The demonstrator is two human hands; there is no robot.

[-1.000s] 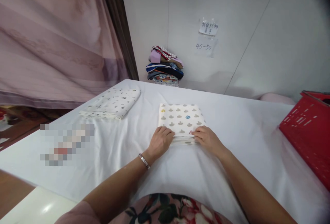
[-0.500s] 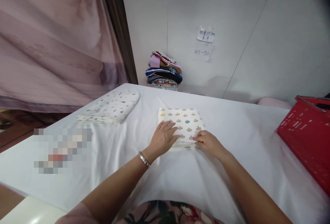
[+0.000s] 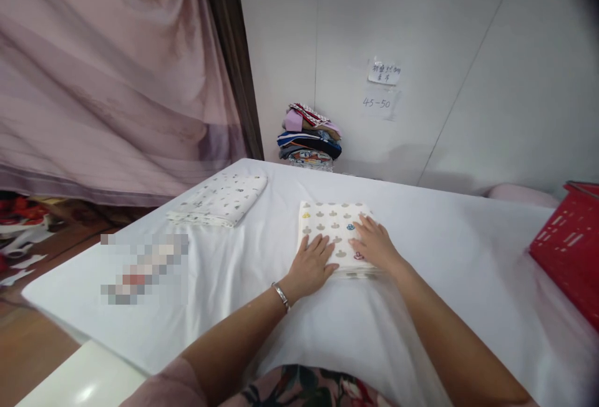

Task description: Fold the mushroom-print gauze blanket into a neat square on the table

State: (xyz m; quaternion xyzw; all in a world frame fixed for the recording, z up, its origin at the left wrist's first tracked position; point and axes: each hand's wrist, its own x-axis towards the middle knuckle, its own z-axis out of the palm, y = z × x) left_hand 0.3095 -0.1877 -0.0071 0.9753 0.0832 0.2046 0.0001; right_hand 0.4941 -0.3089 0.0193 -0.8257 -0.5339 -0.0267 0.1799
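A folded white cloth (image 3: 327,226) with grey mushroom-like prints and a few coloured ones lies on the white-covered table (image 3: 444,238) in front of me. Flat on its near left part rests my left hand (image 3: 312,263), fingers outstretched and a silver bracelet at the wrist. My right hand (image 3: 377,243) lies spread over the cloth's right side, covering part of that edge. Neither hand grips anything. Further left, a second folded white cloth (image 3: 222,200) with small dark prints lies apart from both hands.
At the right edge stands a red plastic basket (image 3: 568,248). A pile of folded fabrics (image 3: 309,135) rises behind the table's far edge, by the wall. A pink curtain (image 3: 116,82) hangs at left. Something blurred out (image 3: 145,273) lies on the table's left.
My right hand has let go of the cloth's near right corner, moved up and spread flat on its right side. The left hand stays flat on the cloth. The view has shifted left.
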